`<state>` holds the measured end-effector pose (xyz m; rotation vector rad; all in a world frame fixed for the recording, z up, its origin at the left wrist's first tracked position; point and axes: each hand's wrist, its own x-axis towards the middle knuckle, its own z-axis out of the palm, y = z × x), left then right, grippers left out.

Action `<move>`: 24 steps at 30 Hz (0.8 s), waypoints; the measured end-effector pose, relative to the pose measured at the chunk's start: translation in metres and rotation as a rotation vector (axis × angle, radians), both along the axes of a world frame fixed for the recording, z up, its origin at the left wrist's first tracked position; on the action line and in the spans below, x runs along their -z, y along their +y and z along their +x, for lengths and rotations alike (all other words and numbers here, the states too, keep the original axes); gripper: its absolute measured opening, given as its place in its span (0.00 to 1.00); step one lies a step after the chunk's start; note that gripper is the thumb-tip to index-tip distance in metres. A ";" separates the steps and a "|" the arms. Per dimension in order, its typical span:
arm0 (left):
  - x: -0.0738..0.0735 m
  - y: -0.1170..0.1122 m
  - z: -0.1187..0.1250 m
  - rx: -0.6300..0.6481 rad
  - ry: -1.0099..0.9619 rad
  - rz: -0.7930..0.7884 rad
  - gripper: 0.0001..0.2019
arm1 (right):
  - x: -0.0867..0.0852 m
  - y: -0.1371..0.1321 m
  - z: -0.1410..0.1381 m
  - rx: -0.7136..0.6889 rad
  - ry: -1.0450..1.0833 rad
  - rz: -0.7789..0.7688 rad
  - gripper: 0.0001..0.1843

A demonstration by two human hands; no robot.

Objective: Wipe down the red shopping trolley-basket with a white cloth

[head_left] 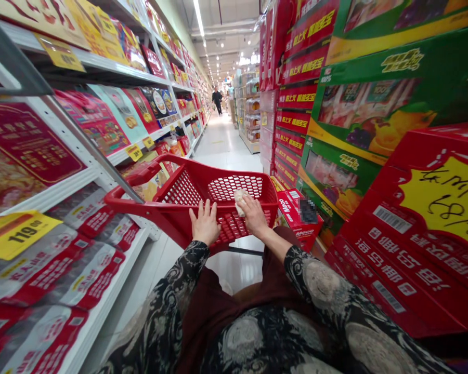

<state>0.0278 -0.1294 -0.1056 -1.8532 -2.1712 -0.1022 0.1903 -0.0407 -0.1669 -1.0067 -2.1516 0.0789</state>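
Observation:
In front of my knees is a red plastic shopping basket (175, 223) with perforated walls and a long handle reaching out to the left. My left hand (205, 224) rests on its near rim with the fingers spread. Farther right along that rim, my right hand (254, 215) is closed around a crumpled white cloth (240, 200), which touches the basket's edge. Through the holes and opening, no goods show inside the basket. Whatever lies under my palms is hidden.
Shelves of boxed and wrapped goods (101, 122) line the left, with a yellow price tag (21, 234). Stacked green gift boxes (359, 104) and red cartons (409, 249) crowd the right. A person in dark clothes (217, 98) is far down the aisle floor (218, 137).

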 end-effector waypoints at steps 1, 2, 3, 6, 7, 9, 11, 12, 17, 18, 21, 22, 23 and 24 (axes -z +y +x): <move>0.000 0.000 0.000 -0.001 -0.004 -0.003 0.33 | 0.004 0.003 0.013 0.033 0.009 0.004 0.27; 0.000 -0.001 0.001 -0.002 -0.009 -0.003 0.33 | 0.008 0.007 0.027 0.081 0.031 0.008 0.27; 0.000 0.000 0.002 -0.003 -0.014 0.000 0.33 | 0.011 0.010 0.039 0.141 0.065 0.012 0.27; 0.002 0.001 0.005 -0.005 -0.029 0.014 0.34 | 0.016 0.016 0.053 0.250 0.142 0.021 0.27; 0.003 0.002 0.006 -0.008 -0.032 0.019 0.34 | 0.016 0.016 0.049 0.251 0.149 0.022 0.28; 0.004 0.002 0.007 -0.013 -0.035 0.026 0.34 | 0.012 0.012 0.030 0.206 0.144 0.023 0.29; 0.004 0.002 0.007 -0.008 -0.031 0.024 0.34 | 0.008 0.006 0.007 0.134 0.132 0.027 0.30; 0.004 0.002 0.007 0.001 -0.027 0.022 0.34 | 0.006 0.003 -0.002 0.101 0.129 0.029 0.31; 0.003 -0.001 0.008 0.036 -0.010 0.030 0.33 | 0.004 0.002 0.008 0.087 0.114 0.021 0.28; 0.004 -0.001 0.009 0.033 -0.014 0.035 0.33 | 0.005 0.004 0.017 0.120 0.115 0.019 0.27; 0.005 0.000 0.014 0.029 -0.034 0.055 0.33 | 0.006 0.010 0.035 0.235 0.138 0.016 0.27; 0.005 0.001 0.017 0.035 -0.042 0.059 0.33 | 0.006 0.010 0.034 0.248 0.139 0.019 0.27; 0.005 0.001 0.019 0.046 -0.050 0.060 0.33 | 0.005 0.010 0.029 0.241 0.133 0.024 0.27; 0.005 0.002 0.021 0.060 -0.058 0.058 0.33 | 0.004 0.008 0.021 0.214 0.120 0.035 0.28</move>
